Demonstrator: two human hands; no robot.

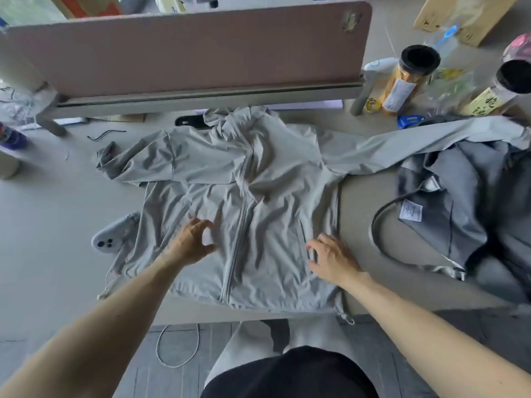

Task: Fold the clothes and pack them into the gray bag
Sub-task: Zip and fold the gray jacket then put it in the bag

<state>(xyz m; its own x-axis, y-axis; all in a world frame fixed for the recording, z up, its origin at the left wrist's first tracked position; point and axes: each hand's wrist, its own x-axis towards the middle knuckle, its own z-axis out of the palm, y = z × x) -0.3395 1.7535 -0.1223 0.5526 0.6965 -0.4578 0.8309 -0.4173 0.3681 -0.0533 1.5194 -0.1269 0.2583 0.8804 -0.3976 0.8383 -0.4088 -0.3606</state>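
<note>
Head view: the thin jacket (267, 179) lies spread on the table (57, 214) beside the gray bag (459, 196), your right hand (330, 259) flat on it, your left hand (191, 244) curled, grasp unclear; it's light, limp and slippery, so take it by the side seams.

Table (51, 211): pale beige top.
Partition panel (186, 50): pink, upright along the table's far edge.
Game controller (110, 239): white, on the left of the table.
Black cord (106, 135): thin, loose, near the panel's left end.
Jars (408, 79) (500, 90): two, black lids, far right.
Blue packet (409, 121): beside the nearer jar.
Cardboard box (471, 15): behind the jars.
White cable (178, 346): looped on the floor.
</note>
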